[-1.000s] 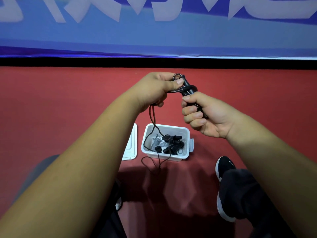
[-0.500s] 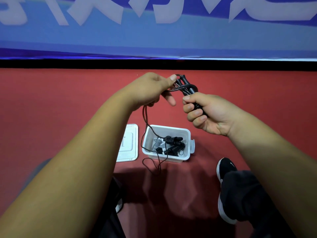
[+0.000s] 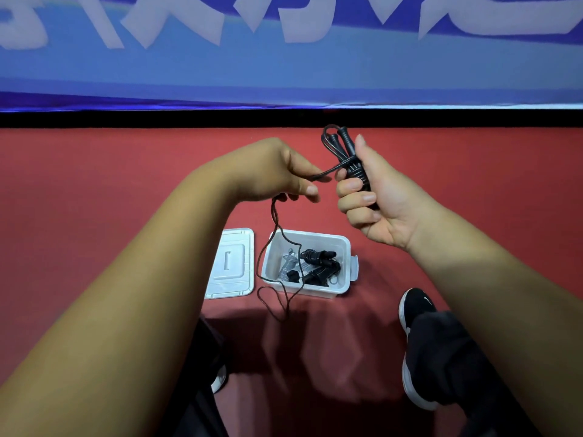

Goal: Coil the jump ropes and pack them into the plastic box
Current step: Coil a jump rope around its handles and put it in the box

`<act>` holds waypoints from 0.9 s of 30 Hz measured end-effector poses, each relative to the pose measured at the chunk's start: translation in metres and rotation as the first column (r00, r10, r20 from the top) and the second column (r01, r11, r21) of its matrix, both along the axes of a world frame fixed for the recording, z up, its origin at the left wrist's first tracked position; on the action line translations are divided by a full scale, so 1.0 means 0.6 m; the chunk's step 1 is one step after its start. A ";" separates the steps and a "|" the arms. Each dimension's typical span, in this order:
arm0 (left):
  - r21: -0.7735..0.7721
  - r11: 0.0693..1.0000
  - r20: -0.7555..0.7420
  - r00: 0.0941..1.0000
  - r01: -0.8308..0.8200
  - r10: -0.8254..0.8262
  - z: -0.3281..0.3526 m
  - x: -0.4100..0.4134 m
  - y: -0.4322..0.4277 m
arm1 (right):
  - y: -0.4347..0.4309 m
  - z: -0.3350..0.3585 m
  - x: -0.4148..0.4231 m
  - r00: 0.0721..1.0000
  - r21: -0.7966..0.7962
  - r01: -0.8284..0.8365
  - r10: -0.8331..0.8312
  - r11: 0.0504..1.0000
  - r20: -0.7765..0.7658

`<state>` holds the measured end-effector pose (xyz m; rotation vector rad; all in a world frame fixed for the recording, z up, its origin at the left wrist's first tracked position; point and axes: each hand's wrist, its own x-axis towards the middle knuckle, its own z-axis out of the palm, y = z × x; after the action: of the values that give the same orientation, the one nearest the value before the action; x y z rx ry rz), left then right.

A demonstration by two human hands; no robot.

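Observation:
My right hand (image 3: 372, 197) grips the black handles of a jump rope (image 3: 348, 152), held upright with cord wound around them. My left hand (image 3: 284, 171) pinches the black cord just left of the handles. From that hand the loose cord (image 3: 274, 247) hangs down past the left wall of the clear plastic box (image 3: 344, 247) and ends in a loop on the red floor. Inside the box lie coiled black ropes with handles (image 3: 318, 266) and some grey ones.
The box's clear lid (image 3: 230, 266) lies flat on the red floor just left of the box. A black shoe (image 3: 416, 307) and dark trouser leg sit at lower right. A blue banner with a black strip runs across the back.
My left hand has moved down and left, drawing the cord out sideways from the handles. My right hand has turned the handles more upright.

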<state>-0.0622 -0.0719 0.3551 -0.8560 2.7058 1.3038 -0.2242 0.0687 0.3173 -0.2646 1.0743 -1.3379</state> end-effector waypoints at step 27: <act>-0.092 0.827 -0.288 0.810 -0.555 0.511 -0.028 -0.034 0.028 | -0.005 0.005 -0.024 0.955 -0.042 0.071 -0.080 0.997 -0.286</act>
<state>-0.0827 -0.0548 0.3383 -1.6885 2.9216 1.3394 -0.2385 0.0659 0.3201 -0.4558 1.3183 -1.4144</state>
